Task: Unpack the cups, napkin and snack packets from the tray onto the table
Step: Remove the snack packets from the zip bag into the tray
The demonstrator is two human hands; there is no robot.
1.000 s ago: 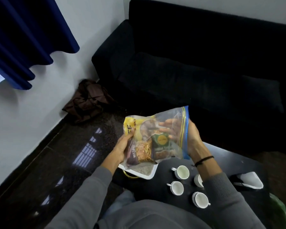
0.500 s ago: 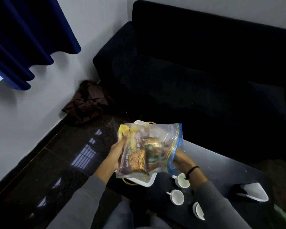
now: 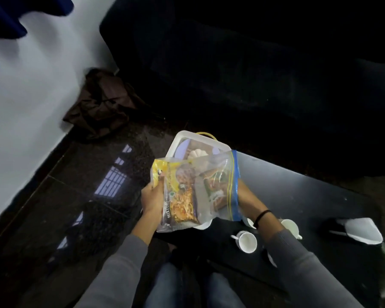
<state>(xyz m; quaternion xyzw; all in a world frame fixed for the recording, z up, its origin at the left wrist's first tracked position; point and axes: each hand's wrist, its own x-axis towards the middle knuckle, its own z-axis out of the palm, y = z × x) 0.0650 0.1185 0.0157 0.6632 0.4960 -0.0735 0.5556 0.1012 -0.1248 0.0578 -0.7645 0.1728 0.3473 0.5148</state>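
Left grip (image 3: pixel 152 196) curled round bag (image 3: pixel 211 174) edge; right grip (image 3: pixel 246 196) behind bag, hold cannot tell. Risk: slick bag (packets (image 3: pixel 180 203) likely weigh it down) slips, knocks cups (image 3: pixel 246 242) on table (image 3: pixel 298 192).

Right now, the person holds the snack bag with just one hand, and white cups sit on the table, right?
Not one hand: the head view shows both the left hand and the right hand holding the snack bag, one at each side. White cups do sit on the table.
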